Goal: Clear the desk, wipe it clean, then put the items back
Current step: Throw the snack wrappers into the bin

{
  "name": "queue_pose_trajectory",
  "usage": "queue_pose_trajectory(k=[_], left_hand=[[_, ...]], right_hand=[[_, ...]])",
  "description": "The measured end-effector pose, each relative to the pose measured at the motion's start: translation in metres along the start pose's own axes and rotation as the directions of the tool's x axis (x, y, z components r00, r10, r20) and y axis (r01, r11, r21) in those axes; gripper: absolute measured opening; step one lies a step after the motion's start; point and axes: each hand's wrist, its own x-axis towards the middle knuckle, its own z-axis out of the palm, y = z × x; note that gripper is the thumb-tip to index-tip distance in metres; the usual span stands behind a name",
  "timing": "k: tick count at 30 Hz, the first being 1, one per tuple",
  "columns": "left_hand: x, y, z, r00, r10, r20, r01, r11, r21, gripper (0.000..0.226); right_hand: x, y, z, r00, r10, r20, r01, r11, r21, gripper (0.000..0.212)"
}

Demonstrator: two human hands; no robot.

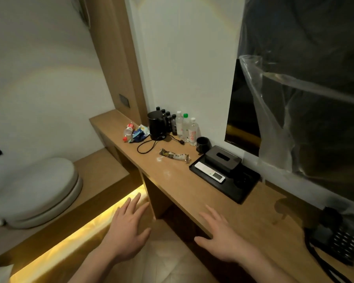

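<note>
Head view: both hands are spread flat with straight fingers and hold nothing. The left hand (129, 225) hangs off the front edge of the wooden desk (192, 188); the right hand (221, 235) lies over that edge. Beyond the right hand sits a black tray (243, 190) with a white remote (209, 172) and a tissue box (223, 160). Farther off lie a snack wrapper (174, 155), a black kettle (156, 126) and 3 clear bottles (186, 127). To its right is a black phone (339, 242).
</note>
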Motion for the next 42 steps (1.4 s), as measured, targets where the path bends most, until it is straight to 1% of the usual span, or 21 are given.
queue_pose_trajectory(k=[2, 5, 7, 10, 16, 20, 25, 28, 29, 32, 36, 39, 42], left_hand=[[0.029, -0.011, -0.017, 0.999, -0.039, -0.028, 0.039, 0.999, 0.002, 0.075], [0.068, -0.028, -0.039, 0.997, -0.050, -0.061, 0.051, 0.999, 0.008, 0.075], [0.083, -0.043, -0.049, 0.996, -0.069, -0.050, 0.069, 0.998, -0.003, 0.073], [0.108, -0.070, -0.061, 0.992, -0.103, -0.068, 0.102, 0.995, -0.023, 0.072], [0.176, -0.118, -0.074, 0.993, -0.111, -0.045, 0.108, 0.992, -0.066, 0.072], [0.230, -0.160, -0.086, 0.996, -0.082, -0.026, 0.079, 0.991, -0.104, 0.071], [0.295, -0.221, -0.108, 1.000, 0.006, 0.014, -0.004, 0.994, -0.113, 0.070], [0.337, -0.249, -0.118, 0.997, 0.065, 0.028, -0.062, 0.994, -0.090, 0.071], [0.349, -0.257, -0.118, 0.996, 0.077, 0.045, -0.073, 0.994, -0.081, 0.071], [0.379, -0.268, -0.114, 0.985, 0.127, 0.115, -0.114, 0.987, -0.117, 0.073], [0.431, -0.268, -0.111, 0.971, 0.181, 0.156, -0.162, 0.979, -0.124, 0.073], [0.464, -0.263, -0.110, 0.967, 0.192, 0.169, -0.167, 0.974, -0.151, 0.070], [0.489, -0.262, -0.107, 0.964, 0.206, 0.170, -0.179, 0.971, -0.159, 0.065]], right_hand=[[0.037, -0.015, -0.020, 0.999, -0.041, -0.008, 0.041, 0.999, 0.003, 0.083], [0.092, -0.037, -0.045, 0.994, -0.093, -0.061, 0.090, 0.995, -0.038, 0.083], [0.120, -0.054, -0.049, 0.993, -0.105, -0.050, 0.103, 0.993, -0.053, 0.083], [0.156, -0.075, -0.048, 0.988, -0.154, -0.016, 0.154, 0.988, -0.019, 0.083], [0.235, -0.100, -0.047, 0.992, -0.121, 0.019, 0.122, 0.992, -0.044, 0.085], [0.287, -0.124, -0.043, 0.998, -0.070, -0.006, 0.070, 0.997, -0.017, 0.086], [0.347, -0.156, -0.031, 0.998, 0.022, -0.064, -0.020, 0.999, 0.036, 0.086], [0.378, -0.167, -0.025, 0.989, 0.074, -0.129, -0.065, 0.995, 0.073, 0.085], [0.384, -0.168, -0.021, 0.987, 0.100, -0.128, -0.090, 0.993, 0.080, 0.084], [0.395, -0.159, -0.011, 0.979, 0.176, -0.104, -0.161, 0.977, 0.137, 0.083], [0.427, -0.141, -0.018, 0.941, 0.290, -0.173, -0.262, 0.950, 0.168, 0.085], [0.461, -0.129, -0.028, 0.926, 0.314, -0.210, -0.267, 0.937, 0.225, 0.084], [0.497, -0.108, -0.039, 0.901, 0.357, -0.247, -0.318, 0.930, 0.184, 0.082]])
